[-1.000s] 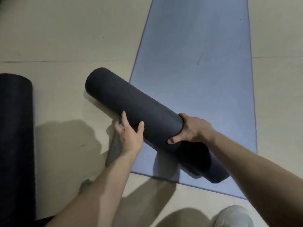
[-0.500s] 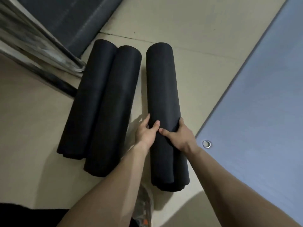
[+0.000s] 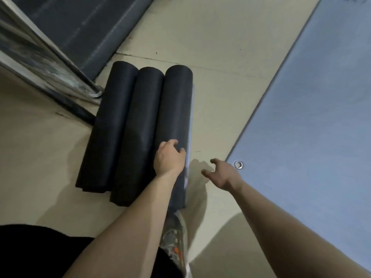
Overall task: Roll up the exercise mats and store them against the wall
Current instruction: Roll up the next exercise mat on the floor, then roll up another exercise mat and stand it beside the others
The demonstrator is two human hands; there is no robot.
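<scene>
Three dark rolled mats lie side by side on the beige floor: the left roll (image 3: 106, 127), the middle roll (image 3: 136, 133) and the right roll (image 3: 176, 109), all touching. My left hand (image 3: 168, 157) rests on top of the right roll near its near end, fingers curled over it. My right hand (image 3: 220, 175) hovers just to the right of that roll, fingers spread, touching nothing. A blue-grey mat (image 3: 311, 117) lies flat on the floor to the right, with a metal eyelet (image 3: 238, 164) at its near corner.
A shiny metal frame (image 3: 50, 65) slants across the upper left, its foot beside the left roll. A dark flat mat (image 3: 84, 25) lies behind it. My patterned shoe (image 3: 172, 237) shows below the rolls. Bare beige floor (image 3: 210, 87) separates the rolls from the flat mat.
The right roll has been pushed left until it touches the other two. My right hand has come off it and now hangs open; the left hand stays on it.
</scene>
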